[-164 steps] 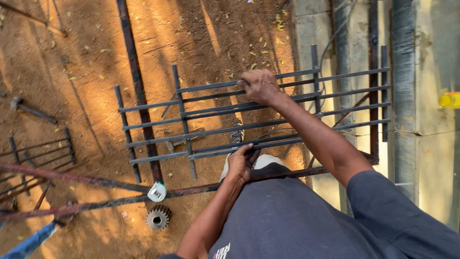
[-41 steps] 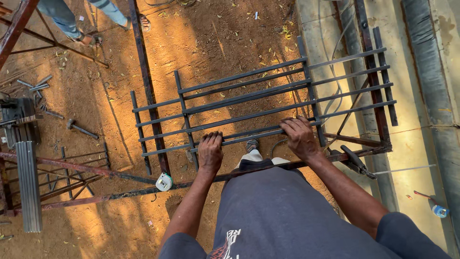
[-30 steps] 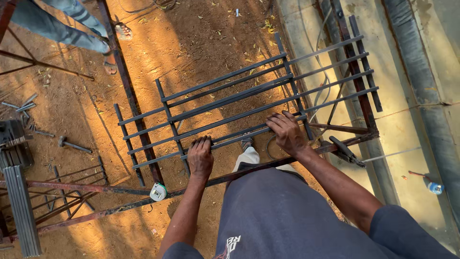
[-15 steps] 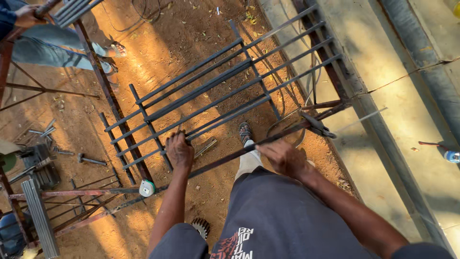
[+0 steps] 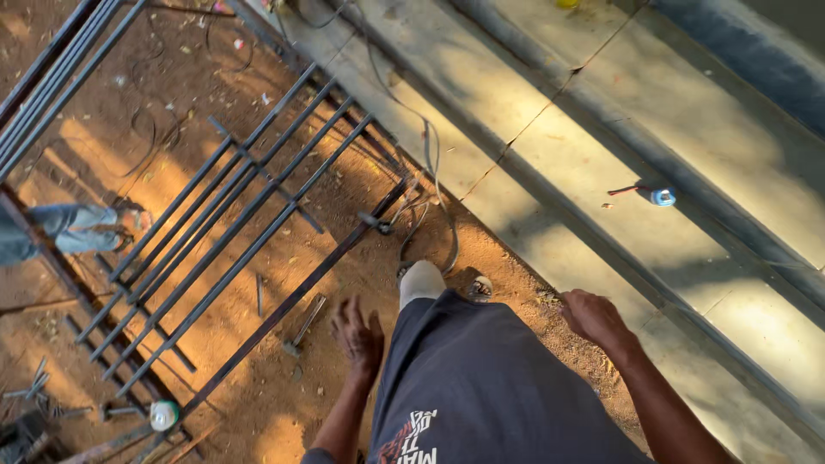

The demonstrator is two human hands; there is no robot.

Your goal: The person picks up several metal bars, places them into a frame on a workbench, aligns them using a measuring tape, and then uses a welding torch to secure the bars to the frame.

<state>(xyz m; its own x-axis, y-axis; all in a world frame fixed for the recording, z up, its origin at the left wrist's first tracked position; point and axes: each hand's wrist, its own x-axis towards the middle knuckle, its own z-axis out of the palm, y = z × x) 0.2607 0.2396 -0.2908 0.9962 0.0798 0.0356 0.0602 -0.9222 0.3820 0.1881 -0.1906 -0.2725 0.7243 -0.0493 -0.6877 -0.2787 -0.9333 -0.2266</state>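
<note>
Steel bars of a dark grille [image 5: 215, 232] lie flat on the red dirt ground [image 5: 284, 129], left of the person. Both hands are open and empty: left hand [image 5: 359, 337] hangs near the grille's edge, right hand [image 5: 595, 316] well apart beside the concrete step [image 5: 601, 172].

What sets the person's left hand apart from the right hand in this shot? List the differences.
The left hand has its fingers spread open above the red dirt ground, close to the dark metal bar grille. The right hand is loosely curled, near the grey concrete step and farther from the grille. Both are bare, hold nothing and touch nothing.
</note>
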